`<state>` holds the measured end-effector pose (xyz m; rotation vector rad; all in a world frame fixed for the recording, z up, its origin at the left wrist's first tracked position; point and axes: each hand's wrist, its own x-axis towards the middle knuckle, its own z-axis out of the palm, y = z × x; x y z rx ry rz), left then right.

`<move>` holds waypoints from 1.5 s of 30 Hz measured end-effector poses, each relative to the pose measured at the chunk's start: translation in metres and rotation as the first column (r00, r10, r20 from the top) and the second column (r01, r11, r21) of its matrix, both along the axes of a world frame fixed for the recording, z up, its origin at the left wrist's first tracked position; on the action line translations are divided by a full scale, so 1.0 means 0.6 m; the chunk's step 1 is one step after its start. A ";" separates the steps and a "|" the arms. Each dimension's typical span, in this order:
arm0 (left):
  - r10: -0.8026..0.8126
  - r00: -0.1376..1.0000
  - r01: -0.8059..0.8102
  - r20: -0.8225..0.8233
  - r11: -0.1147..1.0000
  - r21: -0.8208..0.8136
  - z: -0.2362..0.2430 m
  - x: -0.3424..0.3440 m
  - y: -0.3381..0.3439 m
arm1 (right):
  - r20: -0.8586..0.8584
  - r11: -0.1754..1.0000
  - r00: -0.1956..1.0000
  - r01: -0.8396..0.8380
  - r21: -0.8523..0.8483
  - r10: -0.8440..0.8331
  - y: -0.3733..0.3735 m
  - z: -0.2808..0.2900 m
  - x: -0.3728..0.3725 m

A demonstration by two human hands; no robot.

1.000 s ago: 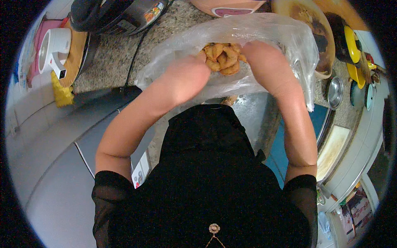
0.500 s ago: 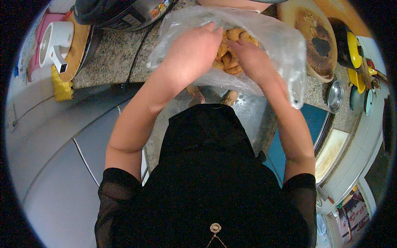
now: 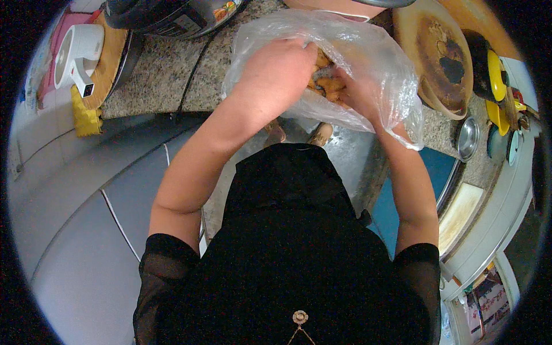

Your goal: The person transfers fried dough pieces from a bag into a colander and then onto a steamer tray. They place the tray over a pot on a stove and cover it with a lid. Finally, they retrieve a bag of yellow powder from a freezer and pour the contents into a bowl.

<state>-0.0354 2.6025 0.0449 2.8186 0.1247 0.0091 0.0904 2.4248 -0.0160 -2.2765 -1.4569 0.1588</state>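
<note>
1. OK, I've got clear plastic bag point(image 3: 388, 63) w/ golden-brown food pcs point(image 3: 332, 88) inside, at speckled-grey counter point(image 3: 155, 80).
2. L hand point(image 3: 282, 68) at bag; can't tell grip.
3. R hand point(image 3: 361, 92) inside, by pcs; grip hidden, can't tell.

A black cord point(image 3: 193, 73) crosses the speckled counter point(image 3: 155, 75) before me, near a dark appliance point(image 3: 152, 17) — to my left, a white handled pot point(image 3: 76, 53) and a wooden board point(image 3: 109, 72); to my right, a brown-stained round vessel point(image 3: 437, 43) near a metal bowl point(image 3: 468, 138) — with a blue panel point(image 3: 386, 208) below.
</note>
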 end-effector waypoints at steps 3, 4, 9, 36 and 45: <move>-0.028 0.997 0.027 0.073 1.000 0.007 -0.013 0.008 -0.003 | -0.044 0.999 0.999 0.023 -0.025 -0.024 -0.013 0.004 0.006; -0.023 0.999 0.023 0.048 1.000 -0.005 -0.013 0.009 -0.005 | -0.083 0.998 0.995 0.048 -0.029 -0.050 -0.014 0.005 0.005; -0.014 0.998 0.008 -0.061 0.996 -0.086 0.024 0.007 -0.023 | -0.479 0.970 0.847 0.242 -0.035 -0.229 0.000 0.011 -0.024; 0.101 0.836 -0.391 -0.539 -0.581 -0.714 -0.060 0.011 -0.053 | -0.438 0.956 0.863 0.154 -0.249 -0.253 -0.033 0.150 -0.019; 0.304 0.630 -0.308 -0.714 -0.747 -0.589 -0.158 0.039 -0.058 | -0.328 0.957 0.911 0.182 -0.226 -0.251 -0.025 0.095 -0.032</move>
